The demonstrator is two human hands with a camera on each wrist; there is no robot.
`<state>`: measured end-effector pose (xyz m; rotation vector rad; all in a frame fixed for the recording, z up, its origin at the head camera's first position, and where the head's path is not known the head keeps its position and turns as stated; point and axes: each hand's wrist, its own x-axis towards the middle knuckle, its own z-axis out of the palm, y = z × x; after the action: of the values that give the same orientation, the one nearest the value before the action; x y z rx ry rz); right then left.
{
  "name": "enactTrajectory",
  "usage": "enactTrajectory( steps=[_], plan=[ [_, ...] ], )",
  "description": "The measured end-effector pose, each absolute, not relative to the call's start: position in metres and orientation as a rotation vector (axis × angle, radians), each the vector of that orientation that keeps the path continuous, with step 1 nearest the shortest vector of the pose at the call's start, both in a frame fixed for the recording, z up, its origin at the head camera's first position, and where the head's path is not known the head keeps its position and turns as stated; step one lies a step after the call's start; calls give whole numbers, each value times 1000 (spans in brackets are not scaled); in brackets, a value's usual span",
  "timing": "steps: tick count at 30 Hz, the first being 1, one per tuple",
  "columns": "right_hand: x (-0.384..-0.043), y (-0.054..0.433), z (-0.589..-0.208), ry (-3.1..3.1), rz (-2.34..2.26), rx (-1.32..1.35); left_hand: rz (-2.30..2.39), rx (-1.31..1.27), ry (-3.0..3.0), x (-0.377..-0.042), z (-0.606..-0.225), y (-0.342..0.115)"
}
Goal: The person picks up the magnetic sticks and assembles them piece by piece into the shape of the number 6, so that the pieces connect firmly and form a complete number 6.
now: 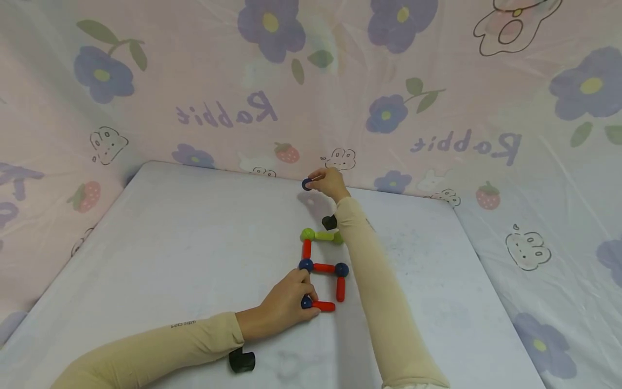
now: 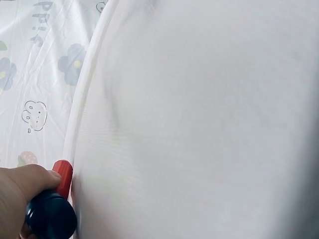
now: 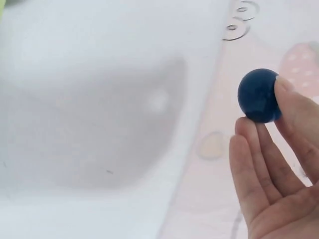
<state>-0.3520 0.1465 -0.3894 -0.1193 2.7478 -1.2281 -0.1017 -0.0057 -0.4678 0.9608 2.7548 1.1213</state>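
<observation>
Near the table's far edge my right hand (image 1: 332, 185) pinches a dark blue ball (image 3: 259, 95) between thumb and fingertips, raised off the surface. My left hand (image 1: 286, 302) grips another blue ball (image 2: 51, 215) low in the middle of the table, its thumb against the red rod (image 2: 63, 178) attached to that ball. Just beyond lie joined toy pieces: a red rod (image 1: 324, 268) between two blue balls, a red rod (image 1: 340, 289) pointing toward me, and another red rod (image 1: 307, 249) leading up to a green ball (image 1: 308, 234). A yellow-green rod (image 1: 324, 236) runs right from it to a second green ball, partly hidden by my right sleeve.
Black wrist-worn pieces show at the right forearm (image 1: 329, 222) and by the left sleeve (image 1: 242, 361). A patterned curtain (image 1: 311, 81) with flowers and rabbits hangs behind and beside the white table (image 1: 204, 227).
</observation>
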Motion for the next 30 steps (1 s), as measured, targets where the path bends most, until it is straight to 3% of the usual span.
enactTrajectory(
  steps=[12, 30],
  plan=[
    [-321, 170, -364, 2737, -1308, -331, 1072, 969, 2771, -102, -469, -5],
    [-174, 228, -412, 2586, -1377, -266, 1026, 981, 2766, -101, -468, -4]
  ],
)
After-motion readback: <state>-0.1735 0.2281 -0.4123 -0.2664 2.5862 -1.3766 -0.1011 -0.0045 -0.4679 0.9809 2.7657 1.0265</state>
